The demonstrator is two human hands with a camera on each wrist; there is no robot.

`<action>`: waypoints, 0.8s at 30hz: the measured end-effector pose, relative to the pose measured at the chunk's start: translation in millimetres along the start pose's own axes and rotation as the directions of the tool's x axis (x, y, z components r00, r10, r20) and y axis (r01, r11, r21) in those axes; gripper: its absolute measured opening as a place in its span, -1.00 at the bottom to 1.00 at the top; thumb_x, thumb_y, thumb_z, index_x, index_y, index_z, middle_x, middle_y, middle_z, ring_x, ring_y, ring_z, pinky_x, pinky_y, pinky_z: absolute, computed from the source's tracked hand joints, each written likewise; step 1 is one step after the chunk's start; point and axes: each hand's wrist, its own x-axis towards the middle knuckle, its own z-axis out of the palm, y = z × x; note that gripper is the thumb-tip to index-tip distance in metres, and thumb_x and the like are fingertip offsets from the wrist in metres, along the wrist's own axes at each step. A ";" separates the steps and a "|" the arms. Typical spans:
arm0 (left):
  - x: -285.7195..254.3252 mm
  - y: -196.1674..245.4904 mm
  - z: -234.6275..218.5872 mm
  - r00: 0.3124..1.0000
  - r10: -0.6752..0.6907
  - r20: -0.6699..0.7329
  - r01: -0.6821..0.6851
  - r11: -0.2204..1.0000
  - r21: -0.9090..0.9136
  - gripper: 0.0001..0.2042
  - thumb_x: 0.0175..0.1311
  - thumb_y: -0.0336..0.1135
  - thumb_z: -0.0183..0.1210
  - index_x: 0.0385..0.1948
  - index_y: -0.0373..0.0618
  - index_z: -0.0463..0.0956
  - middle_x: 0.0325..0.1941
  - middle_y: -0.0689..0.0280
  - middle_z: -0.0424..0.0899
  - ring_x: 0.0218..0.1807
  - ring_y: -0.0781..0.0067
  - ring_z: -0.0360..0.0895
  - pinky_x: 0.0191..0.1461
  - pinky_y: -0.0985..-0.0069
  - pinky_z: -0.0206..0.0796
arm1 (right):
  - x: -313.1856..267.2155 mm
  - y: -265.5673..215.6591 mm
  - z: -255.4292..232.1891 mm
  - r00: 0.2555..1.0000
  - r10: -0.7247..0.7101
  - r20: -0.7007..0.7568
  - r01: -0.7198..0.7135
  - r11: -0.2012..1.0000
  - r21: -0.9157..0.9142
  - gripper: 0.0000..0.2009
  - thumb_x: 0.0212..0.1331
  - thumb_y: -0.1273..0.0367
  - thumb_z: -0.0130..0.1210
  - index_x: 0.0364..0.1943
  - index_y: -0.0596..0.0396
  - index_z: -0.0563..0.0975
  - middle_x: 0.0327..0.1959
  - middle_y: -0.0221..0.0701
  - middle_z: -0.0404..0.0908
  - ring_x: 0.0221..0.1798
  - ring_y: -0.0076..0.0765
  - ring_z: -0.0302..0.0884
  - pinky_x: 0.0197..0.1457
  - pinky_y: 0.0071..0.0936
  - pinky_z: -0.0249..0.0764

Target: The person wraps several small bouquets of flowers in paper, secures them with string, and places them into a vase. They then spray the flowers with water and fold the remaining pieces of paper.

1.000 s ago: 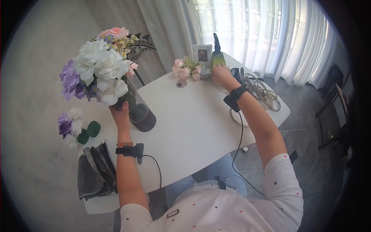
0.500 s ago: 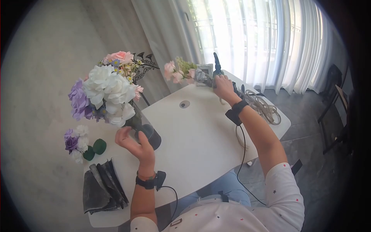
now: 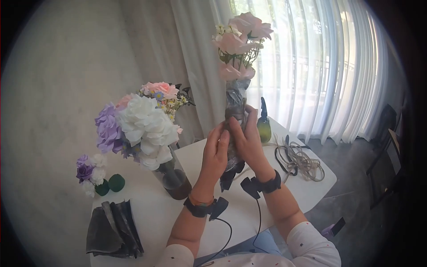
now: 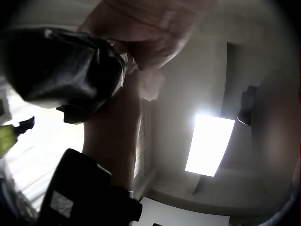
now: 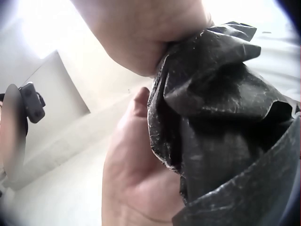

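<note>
One small purple-&-white flower bunch (image 3: pixel 91 171) w/ green leaves (image 3: pixel 116 183) sits far L, dark folded sheets (image 3: pixel 113 231) on the white bench (image 3: pixel 155 222) just nearer, then a clear vase (image 3: pixel 176 182) of white, purple & pink blooms (image 3: pixel 144 127). Approx. centre, L hand (image 3: pixel 215 152) & R hand (image 3: pixel 249 140) each have their grip curled round the dark wrapping (image 3: pixel 235 100) of a pink rose bouquet (image 3: pixel 235 46), held near-upright above the bench, blooms up. Just R, a green bottle (image 3: pixel 264 129) w/ dark top stands on the bench, a coiled cord (image 3: pixel 302 163) nr its R end.
</note>
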 end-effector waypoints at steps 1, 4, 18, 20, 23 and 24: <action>1.4 1.1 0.2 1.000 -0.009 0.005 0.008 1.000 0.025 -0.60 0.43 -0.19 -0.11 0.15 -0.31 0.29 0.10 0.09 0.40 0.09 0.32 0.39 0.12 0.46 0.24 | -4.5 -1.6 3.0 0.999 -0.036 -0.004 0.036 0.999 -0.029 -0.51 0.30 0.20 -0.04 0.13 0.27 0.15 -0.15 0.04 0.50 -0.09 0.09 0.51 0.00 -0.26 0.37; 0.5 2.0 -0.8 1.000 0.014 -0.002 -0.014 1.000 0.002 -0.62 0.42 -0.17 -0.10 0.08 -0.31 0.32 -0.02 0.11 0.49 0.03 0.35 0.43 0.09 0.46 0.25 | -8.8 -3.9 3.2 0.996 -0.083 0.042 0.086 0.995 -0.056 -0.62 0.36 0.24 -0.11 0.09 0.25 0.24 -0.15 -0.02 0.49 -0.11 0.03 0.50 -0.01 -0.30 0.36; 7.6 -3.2 -13.9 0.978 -0.203 0.043 0.207 0.927 -0.314 -0.66 0.20 -0.43 -0.19 0.01 -0.28 0.32 -0.07 0.25 0.45 -0.07 0.52 0.34 0.11 0.58 0.17 | 5.0 -11.0 -29.9 0.920 -0.064 0.386 0.159 0.963 -0.219 -0.66 0.06 0.64 0.00 -0.02 0.18 0.45 -0.29 -0.24 0.41 -0.23 -0.09 0.44 -0.14 -0.34 0.37; 9.9 -5.1 -12.5 0.992 -0.123 -0.005 0.118 0.959 -0.258 -0.63 0.15 -0.42 -0.19 0.03 -0.27 0.31 -0.05 0.25 0.45 -0.02 0.50 0.36 0.14 0.54 0.17 | 4.5 -8.2 -30.4 0.928 -0.071 0.367 0.161 0.962 -0.220 -0.69 0.06 0.63 0.01 -0.05 0.18 0.47 -0.31 -0.24 0.42 -0.26 -0.10 0.44 -0.17 -0.34 0.37; 5.6 0.6 -14.9 0.997 -0.071 -0.007 0.064 0.927 -0.370 -0.54 0.14 -0.38 -0.25 0.13 -0.24 0.23 0.03 0.20 0.42 0.05 0.43 0.38 0.20 0.46 0.18 | 4.6 -11.2 -36.6 0.944 -0.073 0.321 0.157 0.957 -0.245 -0.82 0.07 0.61 0.05 -0.21 0.21 0.53 -0.40 -0.25 0.43 -0.36 -0.12 0.45 -0.28 -0.35 0.36; 5.7 3.2 -11.1 0.995 -0.093 -0.045 0.066 0.905 -0.420 -0.57 0.20 -0.33 -0.24 0.12 -0.24 0.23 -0.01 0.22 0.44 -0.01 0.44 0.41 0.14 0.47 0.23 | 4.4 -11.0 -39.7 0.939 -0.082 0.333 0.170 0.955 -0.245 -0.86 0.07 0.60 0.07 -0.26 0.22 0.53 -0.41 -0.25 0.43 -0.37 -0.14 0.44 -0.30 -0.36 0.35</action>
